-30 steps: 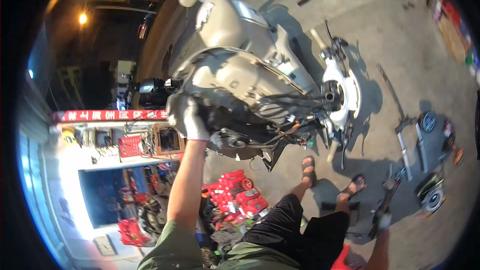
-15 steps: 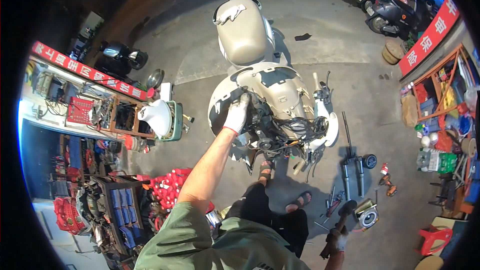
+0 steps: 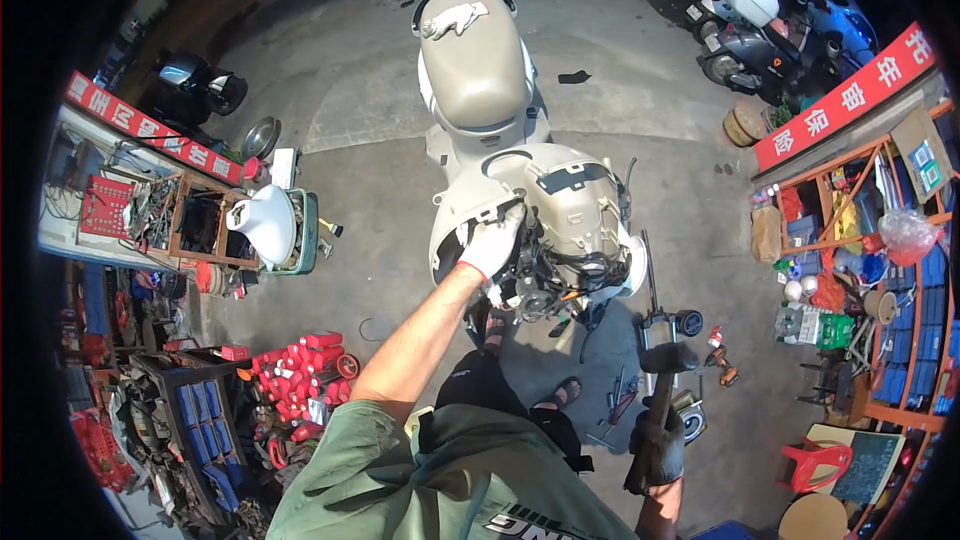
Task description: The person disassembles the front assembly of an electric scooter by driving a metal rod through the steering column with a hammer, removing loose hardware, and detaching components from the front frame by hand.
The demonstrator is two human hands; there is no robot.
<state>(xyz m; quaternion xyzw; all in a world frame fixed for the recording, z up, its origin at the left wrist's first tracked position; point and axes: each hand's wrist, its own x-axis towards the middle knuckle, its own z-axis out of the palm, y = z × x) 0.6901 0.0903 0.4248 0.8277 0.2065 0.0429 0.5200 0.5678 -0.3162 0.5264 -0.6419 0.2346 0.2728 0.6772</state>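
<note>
A partly stripped beige scooter [image 3: 572, 208] stands in front of me, with loose dark wiring [image 3: 590, 270] at its opened front. My left hand [image 3: 490, 245], in a white glove, is closed at the edge of the scooter's beige panel, among dark parts. Its fingertips are partly hidden, so what they grip is unclear. At the lower right, my right hand [image 3: 657, 455], in a dark, soiled glove, grips a hammer [image 3: 668, 358] with its head up, apart from the scooter. A white glove [image 3: 455, 20] lies on the scooter's seat [image 3: 478, 75].
On the floor at right lie a front fork [image 3: 655, 318], a cordless drill [image 3: 728, 374] and several tools [image 3: 622, 398]. Red bottles [image 3: 300, 370] are heaped at left beside a shelf of blue bins [image 3: 205, 420]. A red stool [image 3: 815, 465] stands at lower right.
My right hand has raised the hammer, bringing it up and nearer. My left hand stays at the scooter's front. The handlebar has swung and shows less, and the whole view has shifted.
</note>
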